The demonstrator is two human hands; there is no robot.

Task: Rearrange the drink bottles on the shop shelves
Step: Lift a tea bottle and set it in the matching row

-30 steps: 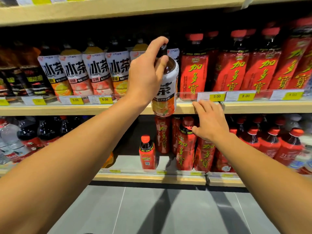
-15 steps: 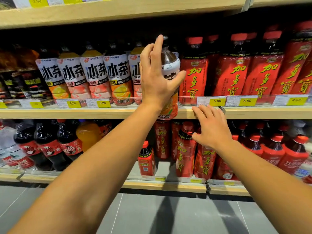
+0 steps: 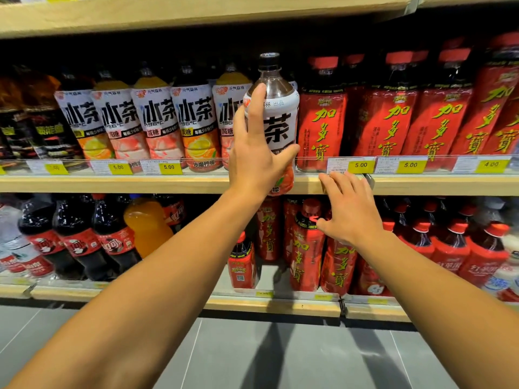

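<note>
The left hand [image 3: 259, 153] had brought the gripped tea bottle [image 3: 276, 119] upright before its shelf [image 3: 168, 184] slot. The right hand [image 3: 348, 211] lay open, empty, on the edge. Placement looked close.

A white-labelled tea bottle [image 3: 276, 119] with a black cap stands upright at the middle shelf [image 3: 140, 184] front, between its white-labelled row [image 3: 157, 127] and the red-labelled bottles [image 3: 393, 122]; more red bottles [image 3: 306, 248] stand on the shelf below
</note>
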